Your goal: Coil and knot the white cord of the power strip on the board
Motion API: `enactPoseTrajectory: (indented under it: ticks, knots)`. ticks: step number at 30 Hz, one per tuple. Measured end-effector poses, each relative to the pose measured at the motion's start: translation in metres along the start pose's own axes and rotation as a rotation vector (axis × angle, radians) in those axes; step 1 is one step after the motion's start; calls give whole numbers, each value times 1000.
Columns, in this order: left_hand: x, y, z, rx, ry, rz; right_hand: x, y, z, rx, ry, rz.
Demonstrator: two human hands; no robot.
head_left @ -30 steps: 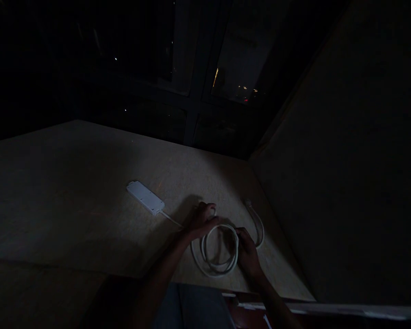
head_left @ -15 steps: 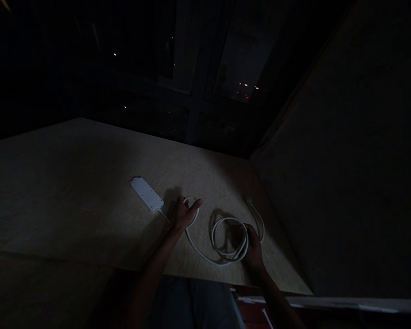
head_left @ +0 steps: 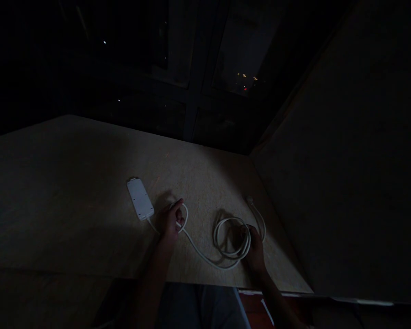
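Observation:
A white power strip (head_left: 140, 199) lies on the pale countertop (head_left: 99, 183), left of my hands. Its white cord (head_left: 205, 258) runs from the near end to my left hand (head_left: 173, 220), whose fingers are closed on a small loop of it. From there the cord sags across to a coil of several turns. My right hand (head_left: 254, 246) grips the coil at its right side; the fingertips are partly hidden in shadow. Beyond that hand the cord's free end curves up to a plug (head_left: 249, 200) lying on the countertop.
A dark window (head_left: 192, 105) with small lights behind it borders the far edge. On the right rises a dark wall (head_left: 345, 183). The countertop's front edge is close to my legs (head_left: 202, 304), with a reddish surface (head_left: 256, 315) lower down.
My left hand has moved left and slightly down with its cord loop, its fingers closing further. The power strip has turned and shifted slightly left. My right hand still holds the coil.

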State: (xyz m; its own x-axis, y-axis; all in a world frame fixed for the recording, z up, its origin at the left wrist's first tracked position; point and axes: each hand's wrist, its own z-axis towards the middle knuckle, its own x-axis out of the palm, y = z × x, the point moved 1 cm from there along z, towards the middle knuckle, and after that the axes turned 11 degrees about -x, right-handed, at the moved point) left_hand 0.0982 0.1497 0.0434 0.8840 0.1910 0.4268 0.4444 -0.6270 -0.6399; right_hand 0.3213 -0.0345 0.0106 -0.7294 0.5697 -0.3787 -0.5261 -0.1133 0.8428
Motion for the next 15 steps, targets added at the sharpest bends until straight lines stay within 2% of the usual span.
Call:
enactPoseTrajectory:
  ticks: [4,8,11,15]
  knots:
    - [-7,4,2,-42,55,51,-1,11,5,7,68,-52]
    - [-14,9,-3,62,95,182,-8,14,18,-10,169,-75]
    - [-14,11,-11,152,74,297,-19,14,34,-53,345,-90]
    - [-11,13,-11,140,63,232,-38,22,56,-86,536,-268]
